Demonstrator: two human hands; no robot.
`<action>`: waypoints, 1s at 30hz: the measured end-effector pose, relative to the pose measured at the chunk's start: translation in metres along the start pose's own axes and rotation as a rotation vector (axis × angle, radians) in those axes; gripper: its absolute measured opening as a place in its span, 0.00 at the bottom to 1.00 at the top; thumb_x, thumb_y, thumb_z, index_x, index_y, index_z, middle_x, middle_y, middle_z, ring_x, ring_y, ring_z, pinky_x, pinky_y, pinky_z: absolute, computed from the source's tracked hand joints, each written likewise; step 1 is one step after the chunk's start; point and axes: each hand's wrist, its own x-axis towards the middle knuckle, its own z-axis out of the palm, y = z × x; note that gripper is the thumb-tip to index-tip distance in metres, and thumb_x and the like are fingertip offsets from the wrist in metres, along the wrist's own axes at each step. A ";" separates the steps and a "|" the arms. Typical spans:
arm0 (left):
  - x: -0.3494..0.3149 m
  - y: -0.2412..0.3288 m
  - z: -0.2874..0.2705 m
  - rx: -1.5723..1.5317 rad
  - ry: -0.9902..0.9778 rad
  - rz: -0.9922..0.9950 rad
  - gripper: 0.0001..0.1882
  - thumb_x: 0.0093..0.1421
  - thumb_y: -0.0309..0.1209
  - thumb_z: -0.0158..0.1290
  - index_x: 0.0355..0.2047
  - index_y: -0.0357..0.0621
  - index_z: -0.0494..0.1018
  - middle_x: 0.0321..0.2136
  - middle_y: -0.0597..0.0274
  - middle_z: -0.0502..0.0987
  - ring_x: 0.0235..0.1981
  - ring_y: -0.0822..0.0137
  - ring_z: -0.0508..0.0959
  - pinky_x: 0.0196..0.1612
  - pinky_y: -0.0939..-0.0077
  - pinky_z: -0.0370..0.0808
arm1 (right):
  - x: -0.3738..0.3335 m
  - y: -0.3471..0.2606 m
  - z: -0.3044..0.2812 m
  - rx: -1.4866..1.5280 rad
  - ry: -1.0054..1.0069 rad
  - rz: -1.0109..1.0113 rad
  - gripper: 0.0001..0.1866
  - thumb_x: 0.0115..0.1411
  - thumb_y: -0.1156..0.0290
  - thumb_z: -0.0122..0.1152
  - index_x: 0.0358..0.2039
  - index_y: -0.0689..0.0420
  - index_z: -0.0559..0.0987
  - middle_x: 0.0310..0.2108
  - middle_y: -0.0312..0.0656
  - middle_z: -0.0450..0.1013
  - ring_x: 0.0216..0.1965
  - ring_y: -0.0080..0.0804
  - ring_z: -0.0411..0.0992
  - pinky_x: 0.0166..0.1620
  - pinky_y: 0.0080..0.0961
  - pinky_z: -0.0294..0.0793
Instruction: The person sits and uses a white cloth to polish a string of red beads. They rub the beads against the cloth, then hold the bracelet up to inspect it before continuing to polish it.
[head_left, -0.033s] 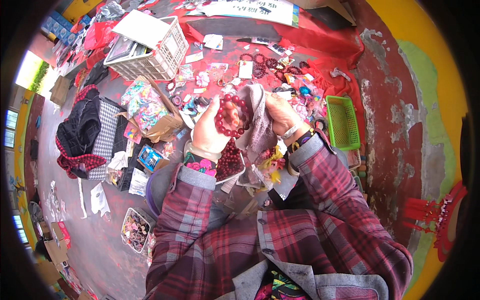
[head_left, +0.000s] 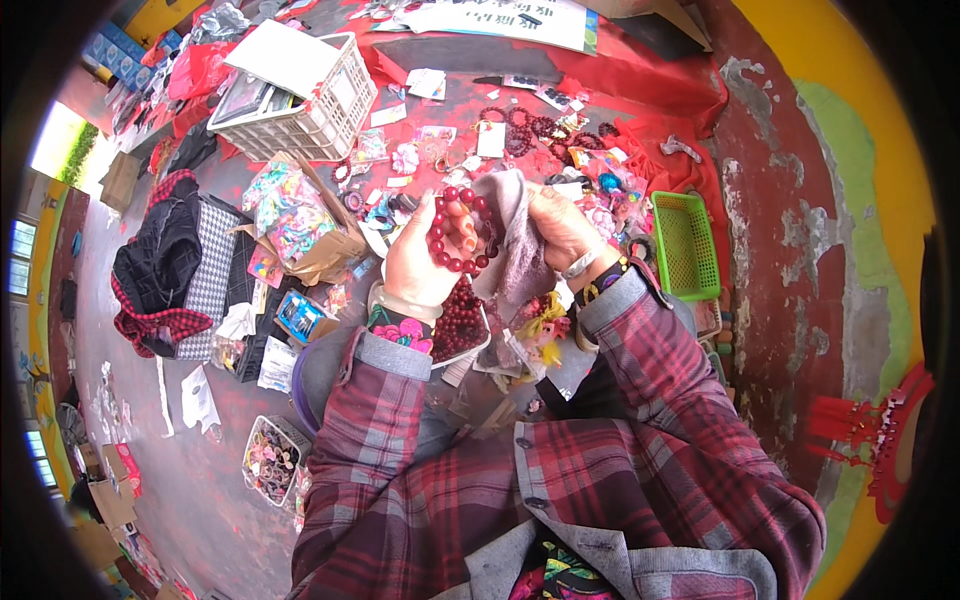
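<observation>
A dark red bead bracelet [head_left: 455, 265] is looped around the fingers of my left hand [head_left: 412, 265], which is closed on it. My right hand [head_left: 565, 228] pinches a greyish-pink cloth [head_left: 518, 235] that hangs beside the bracelet and touches its right side. The cloth hides part of the beads there. Directly below my hands, a white basket [head_left: 468, 358] holds many more dark red beads [head_left: 460, 318]. To its right lies a doll-like item with yellow hair [head_left: 545, 330].
Small trinkets and bracelets [head_left: 520, 130] cover the red cloth ahead. A green plastic basket [head_left: 685, 245] stands at right. On the left are a white crate [head_left: 340, 100], a cardboard box [head_left: 325, 250], a dark jacket [head_left: 160, 260] and a small basket of hair ties [head_left: 272, 460].
The cloth has shifted slightly against the bracelet, and its folds look a little different. My left hand has hardly moved.
</observation>
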 end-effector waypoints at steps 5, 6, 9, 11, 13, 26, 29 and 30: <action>-0.002 0.000 0.003 0.182 -0.060 -0.032 0.19 0.63 0.43 0.42 0.33 0.37 0.70 0.26 0.57 0.74 0.27 0.65 0.74 0.34 0.72 0.71 | -0.001 0.001 0.008 -0.112 -0.168 0.046 0.10 0.58 0.72 0.52 0.37 0.66 0.73 0.32 0.45 0.73 0.32 0.32 0.73 0.39 0.29 0.74; -0.003 0.000 0.002 0.230 -0.075 -0.051 0.19 0.63 0.43 0.41 0.33 0.37 0.70 0.26 0.57 0.73 0.28 0.65 0.73 0.35 0.72 0.71 | 0.000 0.000 0.006 -0.137 -0.196 0.039 0.10 0.58 0.72 0.52 0.36 0.66 0.73 0.31 0.45 0.73 0.32 0.32 0.73 0.38 0.28 0.74; -0.002 0.001 -0.001 0.324 -0.066 -0.071 0.19 0.62 0.43 0.44 0.32 0.37 0.71 0.26 0.58 0.74 0.28 0.67 0.74 0.34 0.74 0.71 | 0.000 0.001 0.003 -0.174 -0.170 0.016 0.09 0.58 0.73 0.51 0.35 0.65 0.73 0.29 0.44 0.73 0.30 0.32 0.73 0.37 0.28 0.74; 0.001 0.003 -0.006 0.362 -0.046 -0.078 0.19 0.62 0.42 0.45 0.32 0.35 0.72 0.25 0.59 0.75 0.26 0.69 0.75 0.30 0.77 0.73 | 0.000 0.003 0.000 -0.187 -0.117 -0.001 0.08 0.57 0.73 0.51 0.34 0.65 0.74 0.28 0.44 0.73 0.29 0.32 0.73 0.36 0.28 0.73; 0.000 0.004 0.000 0.460 -0.050 -0.050 0.18 0.62 0.41 0.45 0.33 0.35 0.72 0.25 0.60 0.75 0.25 0.70 0.75 0.28 0.78 0.73 | 0.000 0.003 -0.002 -0.235 -0.063 -0.009 0.08 0.57 0.73 0.51 0.34 0.64 0.74 0.28 0.45 0.74 0.29 0.33 0.73 0.36 0.28 0.73; -0.005 0.007 0.003 0.090 -0.106 0.047 0.18 0.62 0.42 0.44 0.36 0.37 0.71 0.26 0.56 0.75 0.25 0.65 0.74 0.32 0.72 0.71 | 0.001 0.000 -0.019 0.121 -0.080 0.088 0.18 0.58 0.68 0.54 0.47 0.62 0.69 0.40 0.44 0.73 0.39 0.33 0.74 0.44 0.31 0.75; -0.005 0.009 0.002 0.042 -0.174 0.047 0.18 0.61 0.43 0.45 0.35 0.38 0.71 0.27 0.54 0.74 0.25 0.63 0.73 0.32 0.71 0.69 | -0.002 -0.003 -0.013 0.105 -0.037 0.066 0.18 0.58 0.68 0.54 0.47 0.61 0.70 0.40 0.43 0.73 0.39 0.33 0.74 0.44 0.31 0.75; -0.005 0.011 0.000 0.036 -0.195 0.046 0.18 0.61 0.43 0.45 0.35 0.38 0.71 0.27 0.55 0.74 0.25 0.63 0.73 0.31 0.71 0.69 | -0.003 -0.005 -0.009 0.104 -0.023 0.062 0.17 0.57 0.68 0.55 0.46 0.60 0.71 0.39 0.41 0.74 0.37 0.33 0.74 0.43 0.30 0.75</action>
